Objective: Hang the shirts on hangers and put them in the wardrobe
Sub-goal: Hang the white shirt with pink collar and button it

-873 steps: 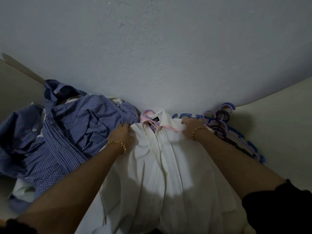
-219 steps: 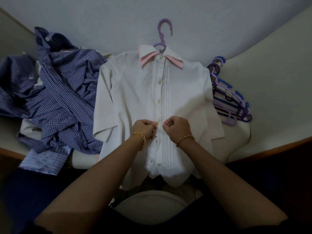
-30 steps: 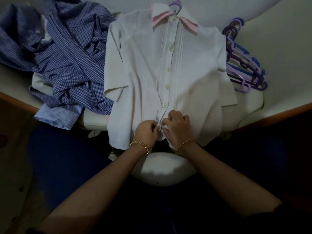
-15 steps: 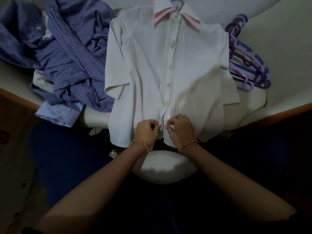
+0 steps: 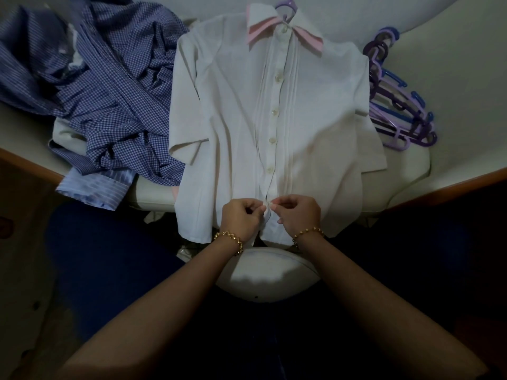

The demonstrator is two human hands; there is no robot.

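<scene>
Around the two-handed grip, low on the shirt front, the pale surface (image 5: 439,149) spread outward and carried all the garments. The white shirt (image 5: 233,105) lay flat and face-up on it, stretching away from the grip to its pink-lined collar. There the hook of the purple hanger (image 5: 286,2) already emerged. Left of the grip and farther from the person lay a crumpled heap of checked shirts (image 5: 118,91), still unhung. Right of the grip and equally far lay the spare hangers (image 5: 397,111), stacked together. Nearer the person than the grip sat a rounded white object (image 5: 269,281) of uncertain identity.

The left hand (image 5: 241,218) and the right hand (image 5: 297,215) met over the placket, fingers curled. Each pinched one edge of the fabric between thumb and forefinger. Whether the button under them had passed its hole could not be told. Beyond the grip, the visible buttons (image 5: 272,140) stood closed in a line.

Some seconds earlier the same pinch had sat at mid-chest; it had since travelled down to just short of the hem. By this reading the fastening was nearly complete, and the shirt would next be lifted by its hook. No wardrobe was in view.
</scene>
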